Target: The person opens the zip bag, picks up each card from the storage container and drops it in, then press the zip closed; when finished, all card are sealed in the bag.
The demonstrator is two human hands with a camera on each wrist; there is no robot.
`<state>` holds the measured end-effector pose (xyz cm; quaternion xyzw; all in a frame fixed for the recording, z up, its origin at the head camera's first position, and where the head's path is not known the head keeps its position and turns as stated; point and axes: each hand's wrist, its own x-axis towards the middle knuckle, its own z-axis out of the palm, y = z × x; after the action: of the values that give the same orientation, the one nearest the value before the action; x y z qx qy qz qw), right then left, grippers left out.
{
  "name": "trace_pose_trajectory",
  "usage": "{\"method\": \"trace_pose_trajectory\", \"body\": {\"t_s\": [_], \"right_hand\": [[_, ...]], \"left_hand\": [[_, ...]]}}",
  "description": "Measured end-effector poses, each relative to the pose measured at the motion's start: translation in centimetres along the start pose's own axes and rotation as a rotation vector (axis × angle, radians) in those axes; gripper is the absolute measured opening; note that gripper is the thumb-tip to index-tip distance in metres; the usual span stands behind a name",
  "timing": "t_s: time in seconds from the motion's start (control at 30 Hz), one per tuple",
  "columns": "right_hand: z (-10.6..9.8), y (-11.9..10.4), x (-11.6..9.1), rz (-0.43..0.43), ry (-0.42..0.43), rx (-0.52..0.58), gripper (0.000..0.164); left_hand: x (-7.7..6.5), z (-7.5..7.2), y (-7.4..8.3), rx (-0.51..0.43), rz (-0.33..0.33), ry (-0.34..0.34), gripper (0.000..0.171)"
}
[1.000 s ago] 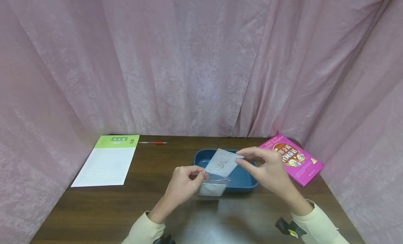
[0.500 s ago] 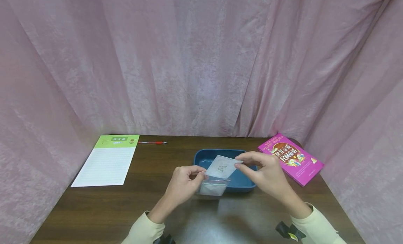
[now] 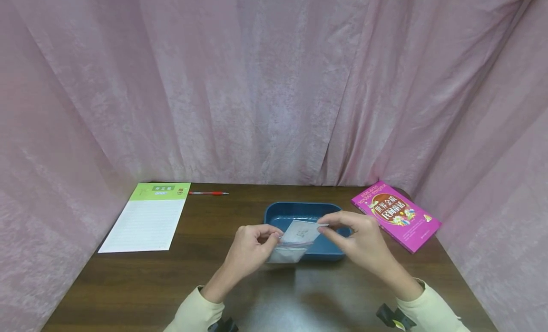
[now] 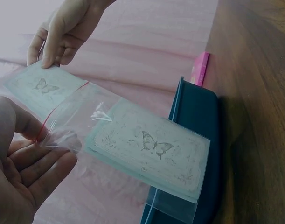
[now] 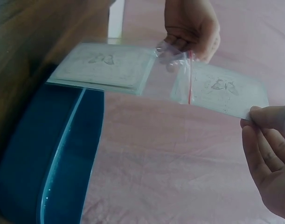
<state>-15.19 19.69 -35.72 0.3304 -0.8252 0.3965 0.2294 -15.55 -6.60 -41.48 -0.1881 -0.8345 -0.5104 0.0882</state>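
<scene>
My left hand (image 3: 252, 249) pinches the mouth of a clear zip bag (image 4: 102, 109) with a red seal line. Inside the bag lies a small stack of pale cards (image 4: 154, 147), the top one printed with a butterfly. Between thumb and fingers, my right hand (image 3: 359, 234) pinches the corner of another butterfly card (image 5: 221, 88). That card's near end is within the bag's mouth, past the red line, while its far end sticks out. Both hands hold these above the front of a blue plastic basin (image 3: 329, 246).
A writing pad (image 3: 143, 222) with a green header lies at the left, a red pen (image 3: 208, 193) beside its top. At the right is a pink book (image 3: 398, 215). Pink curtains (image 3: 257, 84) hang behind the brown table (image 3: 205, 294).
My right hand has moved slightly down and left, sliding the card further into the bag's mouth. The left hand has stayed nearly still on the bag.
</scene>
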Motion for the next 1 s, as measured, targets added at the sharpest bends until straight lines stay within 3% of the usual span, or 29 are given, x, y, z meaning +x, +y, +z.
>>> {"method": "trace_pose_trajectory", "body": {"t_s": [0.33, 1.0], "right_hand": [[1.1, 0.3, -0.2, -0.111, -0.023, 0.046, 0.029], [2.4, 1.1, -0.9, -0.094, -0.025, 0.052, 0.024]], "left_hand": [[0.0, 0.1, -0.2, 0.003, 0.021, 0.007, 0.013], [0.0, 0.1, -0.2, -0.013, 0.022, 0.005, 0.012]]}}
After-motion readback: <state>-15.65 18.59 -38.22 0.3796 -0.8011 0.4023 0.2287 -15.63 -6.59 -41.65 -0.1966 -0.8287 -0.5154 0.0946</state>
